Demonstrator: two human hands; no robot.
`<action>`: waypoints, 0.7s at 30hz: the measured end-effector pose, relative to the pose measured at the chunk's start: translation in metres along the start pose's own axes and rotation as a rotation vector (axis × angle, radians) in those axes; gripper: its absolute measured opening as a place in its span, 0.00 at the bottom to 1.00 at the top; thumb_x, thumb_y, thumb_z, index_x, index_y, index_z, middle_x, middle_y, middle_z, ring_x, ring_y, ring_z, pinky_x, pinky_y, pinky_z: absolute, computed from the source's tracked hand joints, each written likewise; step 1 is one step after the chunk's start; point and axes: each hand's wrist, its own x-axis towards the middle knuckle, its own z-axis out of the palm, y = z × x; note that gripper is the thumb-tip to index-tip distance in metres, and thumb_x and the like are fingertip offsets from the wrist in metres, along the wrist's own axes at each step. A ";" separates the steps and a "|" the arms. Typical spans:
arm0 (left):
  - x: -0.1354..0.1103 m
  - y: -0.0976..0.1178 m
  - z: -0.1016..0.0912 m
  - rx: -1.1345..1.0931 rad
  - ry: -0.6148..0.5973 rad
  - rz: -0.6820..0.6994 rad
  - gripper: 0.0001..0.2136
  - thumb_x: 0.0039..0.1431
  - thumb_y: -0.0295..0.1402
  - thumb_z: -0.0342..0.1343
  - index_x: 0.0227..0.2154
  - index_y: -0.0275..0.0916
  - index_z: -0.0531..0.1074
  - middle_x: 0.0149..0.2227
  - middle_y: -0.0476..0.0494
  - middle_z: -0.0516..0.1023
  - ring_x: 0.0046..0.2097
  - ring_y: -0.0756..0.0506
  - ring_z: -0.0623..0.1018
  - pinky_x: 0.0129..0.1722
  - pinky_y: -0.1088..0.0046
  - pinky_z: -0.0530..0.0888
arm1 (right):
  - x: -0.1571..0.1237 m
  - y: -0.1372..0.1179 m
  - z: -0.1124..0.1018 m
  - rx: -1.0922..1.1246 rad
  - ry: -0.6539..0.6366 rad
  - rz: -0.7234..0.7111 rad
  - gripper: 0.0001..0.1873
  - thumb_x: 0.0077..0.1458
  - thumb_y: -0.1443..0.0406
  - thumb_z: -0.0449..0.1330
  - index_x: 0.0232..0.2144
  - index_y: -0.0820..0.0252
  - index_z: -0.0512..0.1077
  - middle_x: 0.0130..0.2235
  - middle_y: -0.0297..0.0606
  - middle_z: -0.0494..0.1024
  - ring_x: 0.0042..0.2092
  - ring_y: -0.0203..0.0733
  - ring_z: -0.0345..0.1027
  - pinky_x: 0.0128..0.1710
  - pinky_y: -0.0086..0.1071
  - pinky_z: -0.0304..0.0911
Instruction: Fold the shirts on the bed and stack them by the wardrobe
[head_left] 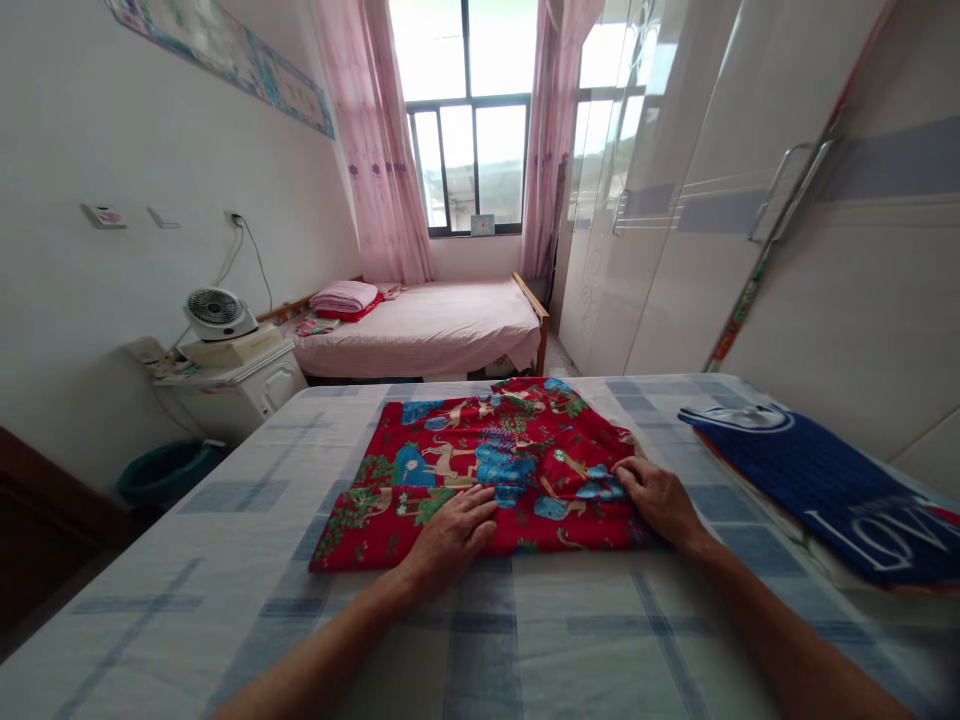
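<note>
A folded red cloth (480, 450) with a blue and green animal print lies flat on the bed's checked sheet (225, 560) in front of me. My left hand (454, 530) rests flat on the cloth's near edge, fingers stretched out. My right hand (656, 495) presses on the cloth's right part with its fingers spread and slightly bent. Neither hand holds anything.
A blue knitted garment (817, 480) with white lettering lies at the right on the bed. A second bed (427, 325) with pink sheets stands under the window. A fan (217, 312) sits on a white cabinet at the left. A wardrobe (712, 200) lines the right wall.
</note>
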 end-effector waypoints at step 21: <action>0.096 0.007 0.028 -0.926 0.195 -0.314 0.10 0.42 0.26 0.57 0.32 0.34 0.75 0.28 0.47 0.76 0.27 0.51 0.73 0.27 0.77 0.69 | 0.024 0.007 0.014 0.369 0.015 0.083 0.15 0.43 0.61 0.55 0.35 0.59 0.73 0.33 0.37 0.77 0.35 0.43 0.70 0.36 0.35 0.65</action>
